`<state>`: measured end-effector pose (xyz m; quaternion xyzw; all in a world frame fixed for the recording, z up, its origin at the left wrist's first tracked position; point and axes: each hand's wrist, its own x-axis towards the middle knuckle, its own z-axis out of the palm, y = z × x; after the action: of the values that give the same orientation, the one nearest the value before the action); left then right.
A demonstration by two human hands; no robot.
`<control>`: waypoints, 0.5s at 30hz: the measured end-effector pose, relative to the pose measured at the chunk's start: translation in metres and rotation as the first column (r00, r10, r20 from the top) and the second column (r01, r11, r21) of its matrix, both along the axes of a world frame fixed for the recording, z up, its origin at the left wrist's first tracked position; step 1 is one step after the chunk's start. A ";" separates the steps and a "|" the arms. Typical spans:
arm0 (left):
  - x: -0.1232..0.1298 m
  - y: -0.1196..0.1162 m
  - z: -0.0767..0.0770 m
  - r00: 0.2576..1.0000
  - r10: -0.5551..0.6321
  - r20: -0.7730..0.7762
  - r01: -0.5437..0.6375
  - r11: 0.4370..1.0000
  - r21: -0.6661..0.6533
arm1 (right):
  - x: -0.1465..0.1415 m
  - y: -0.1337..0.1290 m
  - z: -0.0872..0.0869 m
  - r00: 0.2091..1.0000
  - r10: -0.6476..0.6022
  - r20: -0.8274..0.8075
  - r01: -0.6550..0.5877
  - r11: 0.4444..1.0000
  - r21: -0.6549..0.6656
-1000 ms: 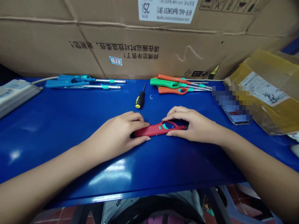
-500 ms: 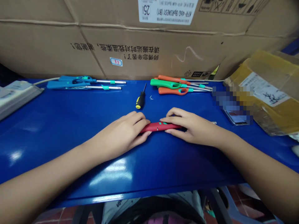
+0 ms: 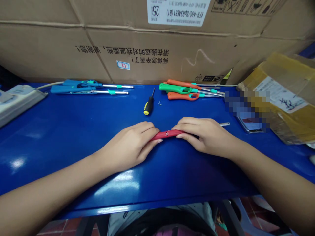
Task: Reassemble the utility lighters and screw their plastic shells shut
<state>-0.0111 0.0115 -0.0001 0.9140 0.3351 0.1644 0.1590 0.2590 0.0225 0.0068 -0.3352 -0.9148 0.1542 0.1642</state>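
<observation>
A glossy blue surface (image 3: 69, 137) spans the view, with pale glare towards its front edge. A large cardboard box (image 3: 133, 39) stands along its back, the printing upside down, and a tape-wrapped box (image 3: 275, 114) sits at the right. Red floor tiles (image 3: 55, 226) show below the front edge. At the back lie blue lighters (image 3: 73, 88) on the left, a green lighter (image 3: 172, 87) among orange lighters (image 3: 180, 96) to the right, and a screwdriver (image 3: 148, 105) between the groups.

The red lighter (image 3: 163, 134) is over the middle of the surface, nearer the person than the screwdriver. The left hand (image 3: 134, 142) has its fingers clamped on one end; the right hand (image 3: 206, 134) has its fingers clamped farther along.

The hands cover much of the red lighter; a metal tip (image 3: 224, 124) emerges beyond the right hand. Whether the lighter touches the surface cannot be told. Pixelation hides part of the phone (image 3: 249, 124). The left edge cuts off a white block (image 3: 22, 101). White bits (image 3: 160, 103) by the screwdriver are too small to identify.
</observation>
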 end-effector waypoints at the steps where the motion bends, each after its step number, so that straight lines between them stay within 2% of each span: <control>1: -0.001 0.001 0.000 1.000 0.004 0.004 -0.004 1.000 -0.005 | 0.002 0.001 0.000 1.000 -0.008 -0.012 0.008 1.000 -0.017; 5: -0.005 0.007 0.001 1.000 0.027 0.009 -0.027 0.999 -0.025 | 0.010 0.008 0.006 1.000 -0.019 -0.021 0.018 0.999 -0.036; 11: -0.005 0.004 0.003 0.999 0.000 0.047 -0.002 1.000 0.031 | 0.018 0.010 0.013 0.998 -0.059 0.001 0.059 0.998 -0.015; 13: -0.004 0.002 0.004 0.996 0.021 0.084 -0.021 1.000 -0.003 | 0.018 0.009 0.013 0.997 -0.077 0.016 0.077 0.997 -0.028; 15: -0.002 0.002 0.004 0.974 0.115 0.194 -0.099 0.991 -0.091 | 0.018 0.009 0.013 0.992 -0.123 0.023 0.123 0.992 -0.021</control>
<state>-0.0133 0.0135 0.0041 0.8664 0.3727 0.2498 0.2192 0.2766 0.0317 0.0202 -0.3945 -0.8924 0.1501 0.1595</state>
